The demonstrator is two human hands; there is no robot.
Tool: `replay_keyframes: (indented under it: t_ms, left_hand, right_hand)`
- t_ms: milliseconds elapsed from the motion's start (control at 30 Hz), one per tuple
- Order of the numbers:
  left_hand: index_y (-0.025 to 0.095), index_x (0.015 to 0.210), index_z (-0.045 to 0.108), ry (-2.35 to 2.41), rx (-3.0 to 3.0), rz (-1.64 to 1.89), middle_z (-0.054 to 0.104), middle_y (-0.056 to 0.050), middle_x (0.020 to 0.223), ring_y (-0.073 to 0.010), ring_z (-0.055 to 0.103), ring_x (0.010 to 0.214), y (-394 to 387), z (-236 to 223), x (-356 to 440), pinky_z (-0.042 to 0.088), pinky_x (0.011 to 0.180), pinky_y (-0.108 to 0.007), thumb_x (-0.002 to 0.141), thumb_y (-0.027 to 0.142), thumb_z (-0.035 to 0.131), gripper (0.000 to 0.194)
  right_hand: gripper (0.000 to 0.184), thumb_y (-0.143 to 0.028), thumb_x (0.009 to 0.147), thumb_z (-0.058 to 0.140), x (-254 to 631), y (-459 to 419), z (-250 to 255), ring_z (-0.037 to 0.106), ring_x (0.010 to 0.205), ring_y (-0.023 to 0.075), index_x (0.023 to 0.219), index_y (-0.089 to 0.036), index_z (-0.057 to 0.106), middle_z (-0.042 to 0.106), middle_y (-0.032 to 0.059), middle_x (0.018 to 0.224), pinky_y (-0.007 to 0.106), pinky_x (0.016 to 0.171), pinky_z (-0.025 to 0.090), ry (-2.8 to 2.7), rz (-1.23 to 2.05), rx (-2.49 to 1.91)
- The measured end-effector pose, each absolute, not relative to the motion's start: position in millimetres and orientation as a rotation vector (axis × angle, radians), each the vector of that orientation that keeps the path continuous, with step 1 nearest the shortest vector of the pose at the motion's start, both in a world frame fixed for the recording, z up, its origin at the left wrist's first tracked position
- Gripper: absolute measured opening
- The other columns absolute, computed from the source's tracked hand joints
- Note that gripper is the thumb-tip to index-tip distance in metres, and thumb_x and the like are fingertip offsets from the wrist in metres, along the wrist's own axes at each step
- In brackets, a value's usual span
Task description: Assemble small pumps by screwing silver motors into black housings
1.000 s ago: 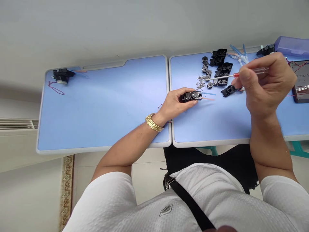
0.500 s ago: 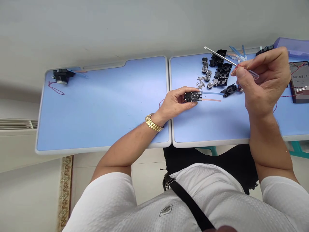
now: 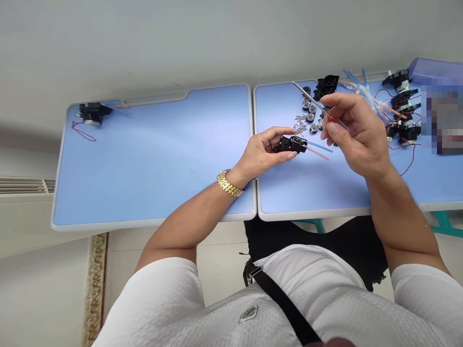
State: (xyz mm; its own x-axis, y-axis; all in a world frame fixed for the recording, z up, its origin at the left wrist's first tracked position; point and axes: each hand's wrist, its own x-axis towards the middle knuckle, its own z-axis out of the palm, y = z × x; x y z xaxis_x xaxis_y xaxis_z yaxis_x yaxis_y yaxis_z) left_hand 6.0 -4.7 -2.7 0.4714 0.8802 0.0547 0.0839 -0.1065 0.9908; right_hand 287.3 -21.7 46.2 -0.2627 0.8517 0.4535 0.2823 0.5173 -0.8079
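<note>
My left hand (image 3: pixel 265 150) is closed round a small black plastic assembly (image 3: pixel 297 141), thumb on the near side and fingers on the far side. A blue tube (image 3: pixel 320 146) and an orange tube (image 3: pixel 319 154) stick out of it to the right. In my right hand (image 3: pixel 356 132) I grip a screwdriver (image 3: pixel 311 100), its thin metal shaft pointing up and to the left. Most of the handle is hidden by my fingers; a bit of red shows. Just beyond the assembly lies a pile of small screws (image 3: pixel 300 126), with several round black-and-silver parts (image 3: pixel 310 117) alongside.
Black housings (image 3: pixel 327 86) lie behind my right hand, with blue tubes (image 3: pixel 356 79) beside them. Further right are black units with red wires (image 3: pixel 402 103), a purple container (image 3: pixel 434 71) and a pixelated device (image 3: pixel 448 120). Another black unit (image 3: pixel 94 113) sits at the far left.
My right hand has moved left and down with the screwdriver, nearer the assembly. The assembly has tilted in my left hand, and its tubes now slant downward to the right.
</note>
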Motion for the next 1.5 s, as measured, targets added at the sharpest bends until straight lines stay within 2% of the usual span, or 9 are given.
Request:
replay_keyframes:
  t_ms: [100, 200, 400, 633, 733, 867, 1133, 1267, 1500]
  left_hand:
    - [0.025, 0.147, 0.081, 0.868, 1.510, 0.823, 0.091, -0.011, 0.120, -0.0298, 0.092, 0.107, -5.7, -1.5, 7.0, 0.078, 0.086, -0.040, 0.083, 0.074, 0.107, 0.084]
    - [0.025, 0.142, 0.082, 0.847, 1.533, 0.860, 0.091, -0.011, 0.126, -0.0277, 0.090, 0.113, -5.4, -3.7, 7.6, 0.078, 0.094, -0.039, 0.084, 0.072, 0.107, 0.079]
    - [0.027, 0.135, 0.085, 0.839, 1.646, 0.905, 0.088, -0.010, 0.131, -0.0246, 0.086, 0.115, -2.6, -11.0, 6.6, 0.073, 0.098, -0.039, 0.087, 0.078, 0.101, 0.072]
    - [0.030, 0.134, 0.087, 0.761, 1.660, 0.971, 0.089, -0.006, 0.126, -0.0208, 0.084, 0.106, -2.7, -17.0, 7.3, 0.070, 0.093, -0.036, 0.089, 0.069, 0.103, 0.061]
    - [0.030, 0.133, 0.088, 0.767, 1.666, 0.968, 0.089, -0.007, 0.124, -0.0204, 0.084, 0.104, -3.7, -17.1, 7.8, 0.069, 0.092, -0.035, 0.089, 0.068, 0.103, 0.060]
    - [0.029, 0.134, 0.087, 0.843, 1.702, 0.940, 0.088, -0.009, 0.127, -0.0220, 0.083, 0.104, -4.8, -16.1, 8.2, 0.070, 0.092, -0.038, 0.087, 0.079, 0.099, 0.070]
    - [0.027, 0.136, 0.086, 0.877, 1.601, 0.915, 0.089, -0.010, 0.120, -0.0226, 0.086, 0.095, -1.8, -11.3, 4.9, 0.071, 0.075, -0.035, 0.084, 0.084, 0.100, 0.078]
    - [0.023, 0.131, 0.086, 0.828, 1.468, 0.862, 0.091, -0.010, 0.109, -0.0245, 0.090, 0.087, -1.9, -4.3, 4.5, 0.072, 0.066, -0.034, 0.091, 0.076, 0.100, 0.068]
    - [0.023, 0.151, 0.080, 0.820, 1.344, 0.846, 0.093, -0.011, 0.106, -0.0284, 0.093, 0.085, -3.7, 0.8, 5.8, 0.072, 0.059, -0.032, 0.091, 0.082, 0.096, 0.086]
  right_hand:
    - [0.034, -0.063, 0.118, 0.061, 284.6, -24.9, 48.0, 0.075, 0.090, 0.0240, 0.132, -0.036, 0.075, 0.076, 0.0046, 0.113, 0.043, 0.076, 0.063, -1.837, 0.719, -1.066]
    - [0.028, -0.058, 0.116, 0.061, 281.9, -28.7, 53.2, 0.067, 0.081, 0.0220, 0.115, -0.032, 0.072, 0.071, 0.0034, 0.099, 0.042, 0.073, 0.057, -1.846, 0.692, -1.130]
    - [0.027, -0.055, 0.109, 0.074, 283.2, -31.2, 61.3, 0.043, 0.060, 0.0171, 0.120, -0.031, 0.077, 0.048, -0.0071, 0.066, 0.038, 0.064, 0.044, -1.961, 0.784, -1.177]
    - [0.031, -0.048, 0.095, 0.093, 284.8, -28.1, 54.0, 0.053, 0.060, 0.0141, 0.120, -0.030, 0.086, 0.060, -0.0089, 0.067, 0.034, 0.065, 0.036, -2.167, 0.710, -1.218]
    - [0.027, -0.046, 0.097, 0.090, 284.2, -28.1, 48.9, 0.058, 0.064, 0.0154, 0.119, -0.030, 0.088, 0.066, -0.0062, 0.072, 0.034, 0.066, 0.035, -2.177, 0.633, -1.210]
    - [0.026, -0.046, 0.101, 0.086, 284.7, -29.3, 48.1, 0.058, 0.064, 0.0166, 0.121, -0.030, 0.089, 0.068, -0.0046, 0.073, 0.035, 0.065, 0.033, -2.206, 0.585, -1.188]
    - [0.027, -0.050, 0.099, 0.087, 291.5, -25.9, 50.5, 0.053, 0.058, 0.0165, 0.116, -0.030, 0.089, 0.066, -0.0057, 0.066, 0.037, 0.064, 0.035, -2.148, 0.506, -1.262]
    - [0.025, -0.052, 0.105, 0.081, 290.7, -23.8, 56.2, 0.044, 0.055, 0.0150, 0.106, -0.028, 0.088, 0.057, -0.0065, 0.061, 0.037, 0.061, 0.033, -2.079, 0.607, -1.331]
    - [0.043, -0.059, 0.110, 0.074, 283.8, -25.2, 62.0, 0.041, 0.057, 0.0140, 0.085, -0.025, 0.081, 0.053, -0.0046, 0.059, 0.038, 0.061, 0.030, -2.051, 0.644, -1.335]
